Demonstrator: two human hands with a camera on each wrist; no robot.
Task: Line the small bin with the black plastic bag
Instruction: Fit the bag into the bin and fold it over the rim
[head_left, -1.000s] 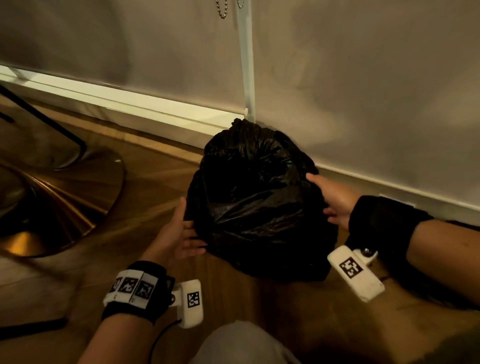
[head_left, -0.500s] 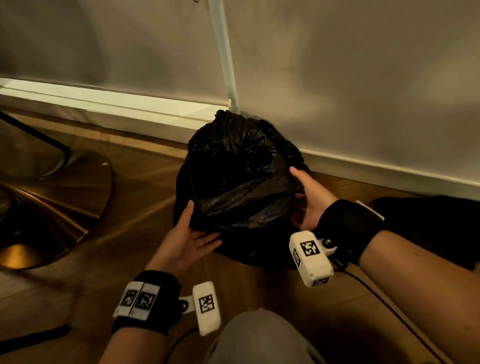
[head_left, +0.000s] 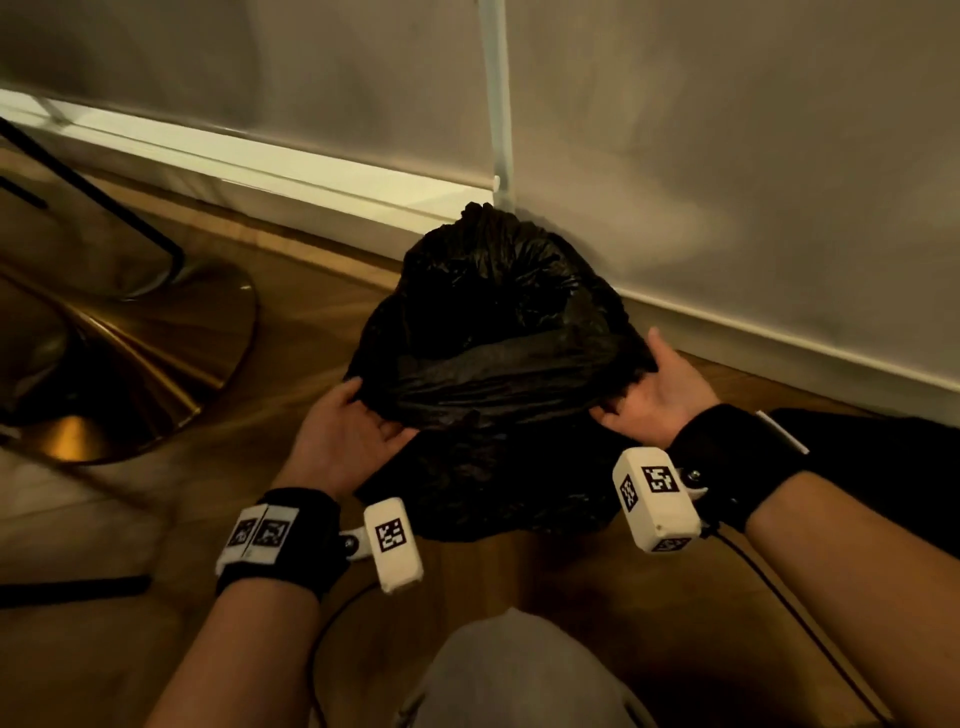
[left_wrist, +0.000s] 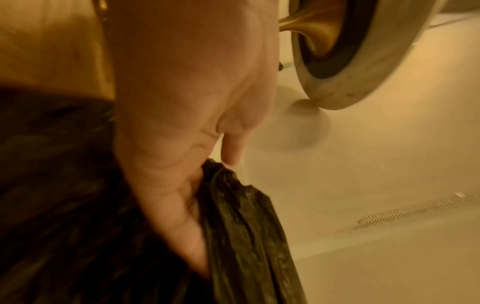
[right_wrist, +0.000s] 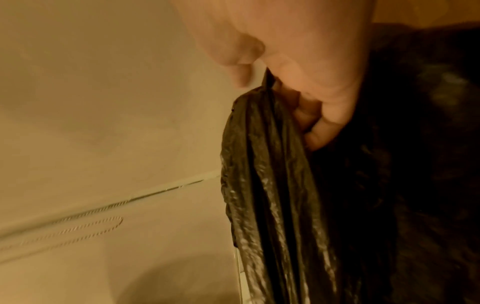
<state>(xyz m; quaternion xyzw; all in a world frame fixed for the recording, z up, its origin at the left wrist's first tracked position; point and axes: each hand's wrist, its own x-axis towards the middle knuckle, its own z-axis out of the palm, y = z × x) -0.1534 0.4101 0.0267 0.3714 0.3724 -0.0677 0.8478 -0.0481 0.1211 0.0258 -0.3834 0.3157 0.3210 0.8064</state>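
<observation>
Both hands on the black plastic bag (head_left: 493, 332), by the wall edge of the floor (head_left: 519, 597). Bin itself fully hidden under the bag, so hard to tell how well lined. Bag bunched and crinkly, thin stuff. Could rip if pulled too hard over the rim. Could slip off one side if one hand lets go first. Left hand (head_left: 347, 427) curled around a gathered fold at the near left side, fingers tucked into the plastic. Right hand (head_left: 655, 391) doing the same at the near right side, fingers hooked under a fold.
</observation>
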